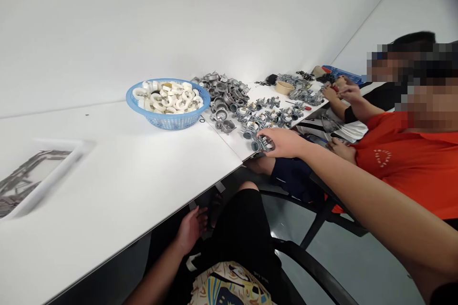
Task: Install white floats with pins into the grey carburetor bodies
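My right hand (281, 143) reaches over the table's edge and grips a die-cast metal carburetor body (265, 143) at the front of a spread of similar parts. Several more carburetor bodies (263, 113) lie close beyond it on the white table (118, 171), with a heap of them (223, 97) further left. My left hand (191, 231) is below the table beside my black-shorts leg, fingers apart, holding nothing.
A blue plastic basket (168, 119) holds white rings. A white tray (36, 176) of metal pieces sits at left. Two co-workers sit along the table's right side, an orange sleeve (372, 124) nearest me, with a tape roll (284, 87) beyond. Black chair arms lie below.
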`<state>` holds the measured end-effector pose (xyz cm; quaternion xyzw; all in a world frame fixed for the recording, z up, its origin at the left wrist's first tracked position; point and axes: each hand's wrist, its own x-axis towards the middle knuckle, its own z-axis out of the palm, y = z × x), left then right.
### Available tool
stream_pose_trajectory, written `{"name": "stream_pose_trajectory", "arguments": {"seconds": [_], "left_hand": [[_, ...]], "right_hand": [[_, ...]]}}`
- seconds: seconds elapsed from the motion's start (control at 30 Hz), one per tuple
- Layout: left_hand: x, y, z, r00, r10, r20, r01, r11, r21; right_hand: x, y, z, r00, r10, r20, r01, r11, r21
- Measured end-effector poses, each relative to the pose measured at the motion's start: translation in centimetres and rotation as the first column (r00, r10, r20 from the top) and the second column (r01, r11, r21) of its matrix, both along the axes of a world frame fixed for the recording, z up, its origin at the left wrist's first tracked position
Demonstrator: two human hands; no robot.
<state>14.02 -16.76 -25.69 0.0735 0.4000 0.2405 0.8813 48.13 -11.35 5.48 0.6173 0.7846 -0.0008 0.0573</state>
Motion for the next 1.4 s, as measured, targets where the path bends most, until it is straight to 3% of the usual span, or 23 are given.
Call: {"name": "stream_pose_trajectory", "arguments": {"seconds": [0.57,0.73,0.93,1.27,1.4], "left_hand": [[-0.2,-0.1,-0.1,1.0,0.025,0.015,-0.025,1.0,0.01],[-0.4,-0.3,-0.1,1.0,0.02,0.019,-0.02,1.0,0.023],[-0.2,-0.4,-0.2,1.0,0.002,0.015,-0.002,0.999,0.036],[-0.4,-0.5,0.2,1.0,0.011,0.005,-0.011,0.999,0.049],[-0.3,-0.5,0.1,1.0,0.007,-0.003,-0.007,0.999,0.051]], "right_hand": [[0.1,0.9,-1.2,0.984,0.057,-0.166,-0.061,0.998,-0.021],[0.0,0.5,-1.9,0.991,0.048,-0.124,-0.041,0.998,0.053],[-1.5,-0.2,-3.0,0.995,-0.049,-0.081,0.065,0.977,0.203],[-1.3,-0.6,-4.5,0.952,-0.096,-0.29,0.187,0.933,0.306],[-1.3,-0.8,-5.2,0.947,-0.048,-0.319,0.159,0.93,0.331]]}}
